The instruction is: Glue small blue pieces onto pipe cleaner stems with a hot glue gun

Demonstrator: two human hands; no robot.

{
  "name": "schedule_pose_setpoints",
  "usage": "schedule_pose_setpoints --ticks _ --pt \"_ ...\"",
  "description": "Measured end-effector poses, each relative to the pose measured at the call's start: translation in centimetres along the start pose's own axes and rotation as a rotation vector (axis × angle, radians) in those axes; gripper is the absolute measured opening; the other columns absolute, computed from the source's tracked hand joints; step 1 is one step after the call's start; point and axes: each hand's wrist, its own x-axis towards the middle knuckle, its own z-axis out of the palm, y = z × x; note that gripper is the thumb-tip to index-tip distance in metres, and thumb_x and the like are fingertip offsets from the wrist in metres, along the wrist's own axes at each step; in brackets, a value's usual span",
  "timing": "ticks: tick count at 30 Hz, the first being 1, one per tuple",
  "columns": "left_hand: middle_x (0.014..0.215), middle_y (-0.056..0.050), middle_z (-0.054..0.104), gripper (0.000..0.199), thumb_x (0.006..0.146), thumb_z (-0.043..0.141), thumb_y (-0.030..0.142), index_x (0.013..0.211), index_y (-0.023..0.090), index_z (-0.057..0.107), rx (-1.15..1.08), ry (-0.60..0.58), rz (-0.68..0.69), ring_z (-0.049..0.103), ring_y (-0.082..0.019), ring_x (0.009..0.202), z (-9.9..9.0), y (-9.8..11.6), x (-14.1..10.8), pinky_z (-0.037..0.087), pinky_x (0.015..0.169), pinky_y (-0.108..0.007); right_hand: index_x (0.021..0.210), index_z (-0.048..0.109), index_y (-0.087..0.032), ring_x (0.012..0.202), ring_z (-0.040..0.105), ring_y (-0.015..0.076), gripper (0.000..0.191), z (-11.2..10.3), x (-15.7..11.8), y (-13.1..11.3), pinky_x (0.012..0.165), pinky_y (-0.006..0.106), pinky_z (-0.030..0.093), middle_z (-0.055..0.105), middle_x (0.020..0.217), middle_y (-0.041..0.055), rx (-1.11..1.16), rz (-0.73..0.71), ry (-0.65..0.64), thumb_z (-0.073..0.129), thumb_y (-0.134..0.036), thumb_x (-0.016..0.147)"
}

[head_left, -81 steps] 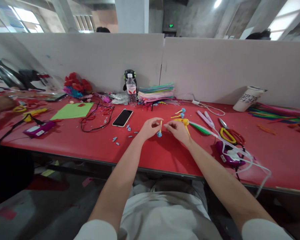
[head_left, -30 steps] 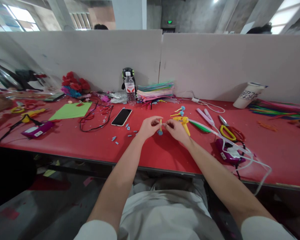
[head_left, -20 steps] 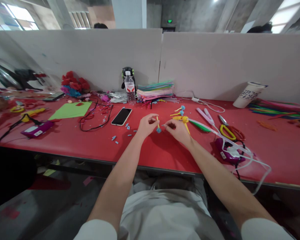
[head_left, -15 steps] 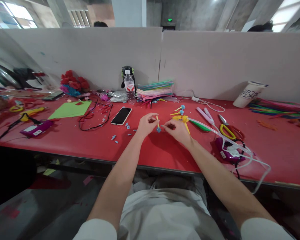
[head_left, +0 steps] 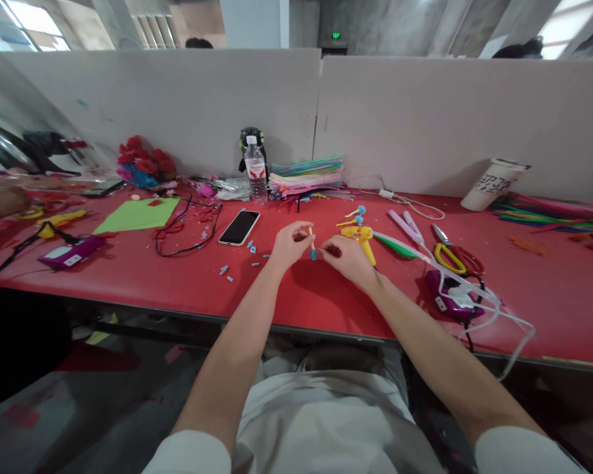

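Note:
My left hand pinches a small yellow stem with a blue fuzzy end, which hangs down over the red table. Just right of it, the fingertips of my right hand are pressed together close to the blue end; whatever they grip is too small to make out. Behind my right hand lies a yellow glue gun. Two similar yellow-and-blue pieces rest beyond the glue gun. Small blue bits are scattered left of my left hand.
A phone, a water bottle and a pile of pipe cleaners stand or lie behind. At right are scissors, a purple box with cables and a tilted cup. Another person's arm reaches in at far left.
My right fingertips have come slightly closer to the blue end of the piece. At far left, the other person's arm reaches further into view.

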Motion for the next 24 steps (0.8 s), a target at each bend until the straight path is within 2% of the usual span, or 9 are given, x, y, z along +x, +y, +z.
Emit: schedule_pose_setpoints --ticks 7,11,19,24 --pt "0.066 0.000 0.064 0.028 0.074 0.066 0.027 0.100 0.016 0.066 0.009 0.016 -0.014 0.058 -0.010 0.060 -0.01 -0.30 0.10 0.047 0.061 -0.022 0.084 0.064 -0.019 0.071 0.055 0.0144 0.012 0.08 -0.17 0.16 0.068 0.027 0.042 0.063 0.081 0.0032 -0.019 -0.105 -0.065 0.054 -0.023 0.088" --pt "0.066 0.000 0.065 0.028 0.075 0.066 0.029 0.100 0.017 0.064 -0.018 0.023 -0.035 0.060 -0.011 0.059 -0.03 -0.29 0.07 0.049 0.060 -0.023 0.087 0.064 -0.019 0.073 0.056 0.0153 0.013 0.09 -0.22 0.26 0.071 0.028 0.043 0.063 0.083 0.0039 -0.046 -0.114 -0.076 0.052 -0.022 0.090" --pt "0.066 -0.001 0.067 0.028 0.074 0.068 0.030 0.098 0.017 0.062 -0.118 0.026 -0.061 0.063 -0.013 0.059 -0.02 -0.04 0.09 0.054 0.064 -0.026 0.084 0.061 -0.018 0.076 0.057 0.0178 0.017 -0.36 -0.15 -0.58 0.073 0.031 0.043 0.064 0.082 0.0055 -0.101 -0.047 0.082 0.052 -0.030 0.092" --pt "0.066 -0.001 0.067 0.027 0.074 0.069 0.030 0.097 0.017 0.062 -0.125 0.028 -0.070 0.064 -0.013 0.059 -0.06 0.21 0.13 0.054 0.063 -0.026 0.085 0.061 -0.019 0.076 0.056 0.0178 0.020 -0.38 -0.19 -0.49 0.072 0.030 0.043 0.063 0.082 0.0053 -0.107 -0.049 0.079 0.050 -0.034 0.093"
